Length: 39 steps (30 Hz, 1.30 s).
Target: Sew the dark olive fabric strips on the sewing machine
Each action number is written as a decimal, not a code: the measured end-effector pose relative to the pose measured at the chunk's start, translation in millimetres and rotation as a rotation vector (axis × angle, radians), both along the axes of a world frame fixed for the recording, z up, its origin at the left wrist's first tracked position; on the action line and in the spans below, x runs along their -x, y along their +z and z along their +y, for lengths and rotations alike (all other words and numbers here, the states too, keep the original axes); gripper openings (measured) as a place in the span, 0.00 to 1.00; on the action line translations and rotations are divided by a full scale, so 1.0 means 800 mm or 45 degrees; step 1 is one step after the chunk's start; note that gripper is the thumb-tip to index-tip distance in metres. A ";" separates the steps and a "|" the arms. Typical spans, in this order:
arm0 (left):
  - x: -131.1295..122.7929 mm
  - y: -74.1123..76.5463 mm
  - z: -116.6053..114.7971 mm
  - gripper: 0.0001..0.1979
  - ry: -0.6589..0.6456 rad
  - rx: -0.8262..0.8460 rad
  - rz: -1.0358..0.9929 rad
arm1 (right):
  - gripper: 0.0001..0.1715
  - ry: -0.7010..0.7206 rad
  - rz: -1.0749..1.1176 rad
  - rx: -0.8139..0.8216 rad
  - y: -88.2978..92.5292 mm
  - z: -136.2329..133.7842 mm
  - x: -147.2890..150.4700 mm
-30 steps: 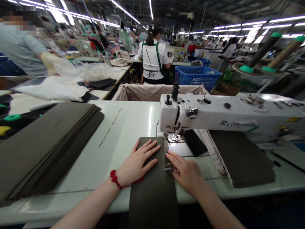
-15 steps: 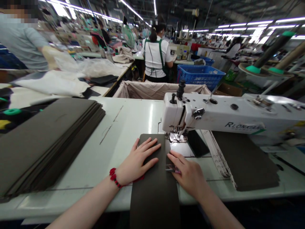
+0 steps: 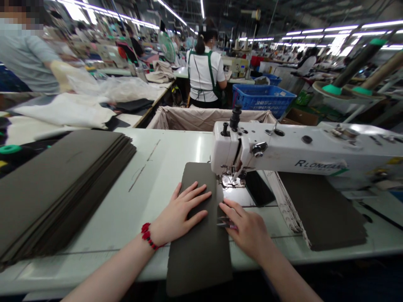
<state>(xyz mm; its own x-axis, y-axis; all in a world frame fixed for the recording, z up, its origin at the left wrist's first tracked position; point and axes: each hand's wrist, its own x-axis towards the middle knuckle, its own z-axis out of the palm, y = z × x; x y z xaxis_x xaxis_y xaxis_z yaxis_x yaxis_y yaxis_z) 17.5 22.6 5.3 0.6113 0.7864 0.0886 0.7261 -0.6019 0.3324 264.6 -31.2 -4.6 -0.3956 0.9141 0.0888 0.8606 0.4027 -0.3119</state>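
Observation:
A long dark olive fabric panel (image 3: 201, 260) lies along the left side of the presser foot (image 3: 232, 181) of a white sewing machine (image 3: 270, 147). Flat on the panel, fingers spread, rests my left hand (image 3: 185, 207). My right hand (image 3: 247, 224) is at the panel's right edge, its fingertips touching the fabric. Thread snips (image 3: 225, 223) are tucked in that hand, with the blades poking out to the left over the panel. The panel's near end hangs over the table's front edge.
Left on the table (image 3: 151, 209) lies a thick stack of olive panels (image 3: 63, 180). Right of the needle are a dark phone-like slab (image 3: 260, 188) and another stack of panels (image 3: 324, 218). Behind stand a cloth-lined bin (image 3: 189, 119), a blue crate (image 3: 262, 98) and co-workers.
The panel has slid away from me past the presser foot, and its near end now shows. My hands keep nearly the same places and poses.

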 end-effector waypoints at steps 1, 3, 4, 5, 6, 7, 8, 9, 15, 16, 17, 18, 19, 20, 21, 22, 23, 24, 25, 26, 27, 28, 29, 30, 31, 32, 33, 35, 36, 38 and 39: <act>0.000 0.000 0.000 0.25 -0.003 0.003 0.004 | 0.29 -0.001 0.002 -0.001 0.000 0.000 0.000; 0.000 0.000 0.000 0.25 -0.008 0.007 0.009 | 0.29 -0.001 0.007 0.001 0.000 0.000 0.000; 0.000 0.000 0.000 0.25 -0.011 0.008 0.010 | 0.28 0.000 0.011 0.003 0.000 0.000 0.000; 0.000 0.000 0.000 0.25 -0.013 0.009 0.011 | 0.28 -0.001 0.014 0.004 -0.001 0.000 -0.001; 0.000 0.000 0.000 0.25 -0.011 0.007 0.010 | 0.28 -0.002 0.016 0.006 -0.001 0.000 -0.001; 0.000 0.000 0.000 0.25 -0.008 0.007 0.010 | 0.28 -0.005 0.017 0.006 -0.001 0.000 -0.001; 0.001 0.000 0.000 0.25 -0.007 0.009 0.013 | 0.28 -0.008 0.018 0.005 -0.001 0.000 0.000; 0.001 0.000 0.000 0.25 -0.005 0.013 0.017 | 0.27 -0.009 0.018 0.003 -0.002 0.000 0.000; 0.000 -0.001 0.000 0.24 0.002 0.007 0.012 | 0.27 -0.016 0.008 -0.011 -0.005 0.000 0.000; 0.000 -0.001 0.000 0.24 0.004 0.006 0.012 | 0.27 -0.017 0.005 -0.012 -0.005 -0.001 0.000; 0.000 -0.001 0.000 0.24 0.006 0.007 0.012 | 0.27 -0.018 0.003 -0.014 -0.005 -0.001 0.000; 0.001 -0.001 0.000 0.24 0.010 0.005 0.008 | 0.27 -0.020 0.001 -0.017 -0.005 -0.001 0.000; 0.001 -0.001 0.000 0.24 0.011 0.004 0.004 | 0.27 -0.020 -0.001 -0.018 -0.005 -0.001 0.000; 0.001 -0.001 0.000 0.24 0.011 0.003 -0.003 | 0.27 -0.018 -0.003 -0.020 -0.004 0.000 0.000; 0.001 -0.001 0.000 0.24 0.011 0.003 -0.009 | 0.27 -0.017 -0.006 -0.022 -0.004 0.000 0.001; 0.001 -0.001 0.000 0.24 0.011 0.003 -0.013 | 0.27 -0.017 -0.011 -0.023 -0.004 0.000 0.001; 0.001 0.000 0.000 0.24 0.011 0.002 -0.017 | 0.27 -0.017 -0.016 -0.024 -0.004 0.000 0.001; 0.001 0.000 0.000 0.24 0.012 0.000 -0.021 | 0.27 -0.019 -0.020 -0.026 -0.004 0.000 0.001; 0.001 -0.001 0.000 0.24 0.014 -0.003 -0.024 | 0.27 -0.022 -0.026 -0.028 -0.005 0.000 0.001; 0.000 -0.001 -0.001 0.24 0.016 -0.007 -0.027 | 0.27 -0.026 -0.029 -0.029 -0.005 0.000 0.001; 0.000 -0.001 -0.001 0.24 0.017 -0.009 -0.024 | 0.27 -0.027 -0.030 -0.028 -0.005 0.000 0.000; 0.000 -0.001 -0.001 0.24 0.019 -0.009 -0.021 | 0.28 -0.027 -0.029 -0.027 -0.006 0.000 0.000; 0.000 -0.001 -0.001 0.24 0.021 -0.008 -0.016 | 0.28 -0.025 -0.026 -0.022 -0.005 0.000 0.000; 0.000 -0.002 -0.001 0.24 0.023 -0.005 -0.011 | 0.29 -0.022 -0.022 -0.018 -0.005 0.000 0.000; 0.000 -0.002 -0.001 0.24 0.025 -0.004 -0.011 | 0.30 -0.021 -0.018 -0.015 -0.005 0.000 -0.001; 0.000 -0.003 -0.001 0.24 0.028 -0.006 -0.014 | 0.31 -0.019 -0.015 -0.014 -0.005 0.000 -0.001; 0.000 -0.003 -0.001 0.24 0.031 -0.010 -0.020 | 0.31 -0.018 -0.014 -0.014 -0.004 0.000 -0.001; 0.000 -0.004 0.000 0.24 0.035 -0.019 -0.033 | 0.31 -0.017 -0.010 -0.015 -0.004 0.000 -0.001; 0.000 -0.004 0.000 0.24 0.038 -0.022 -0.036 | 0.31 -0.018 -0.007 -0.017 -0.004 0.000 -0.001; 0.000 -0.005 0.001 0.25 0.046 -0.022 -0.034 | 0.31 -0.020 -0.002 -0.013 -0.005 0.001 -0.001; 0.000 -0.005 0.001 0.25 0.050 -0.022 -0.032 | 0.31 -0.023 -0.002 -0.010 -0.005 0.001 0.000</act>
<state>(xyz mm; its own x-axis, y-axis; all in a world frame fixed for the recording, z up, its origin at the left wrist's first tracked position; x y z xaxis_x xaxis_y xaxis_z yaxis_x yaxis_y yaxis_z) 17.3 23.6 1.5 0.5774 0.8080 0.1170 0.7410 -0.5788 0.3405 265.0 -30.6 -8.6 -0.3793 0.9204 0.0954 0.8681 0.3896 -0.3077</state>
